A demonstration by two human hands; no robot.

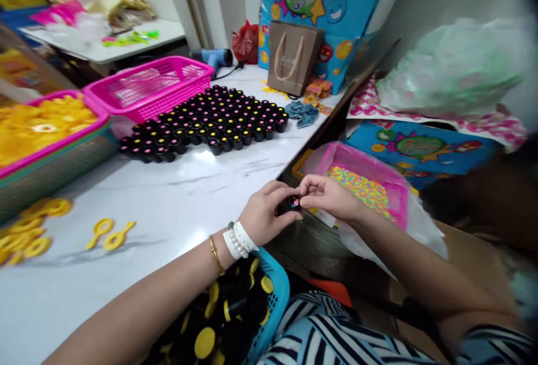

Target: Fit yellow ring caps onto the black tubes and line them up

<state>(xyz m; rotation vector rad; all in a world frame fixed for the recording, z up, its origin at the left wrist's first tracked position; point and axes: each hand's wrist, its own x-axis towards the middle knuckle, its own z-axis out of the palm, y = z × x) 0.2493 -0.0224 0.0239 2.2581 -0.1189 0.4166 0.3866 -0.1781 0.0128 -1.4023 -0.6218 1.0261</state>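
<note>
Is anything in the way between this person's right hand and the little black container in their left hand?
Nothing visible: the fingertips of the right hand reach the small black container directly, and the left hand holds it with nothing between them.

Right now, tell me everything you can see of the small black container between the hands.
The small black container is a short cylinder, plastic by its look, mostly hidden. Its end toward the right hand shows pink and green specks. The left hand wraps its body; the right hand's fingertips touch that end. It is held beyond the table edge.
</note>
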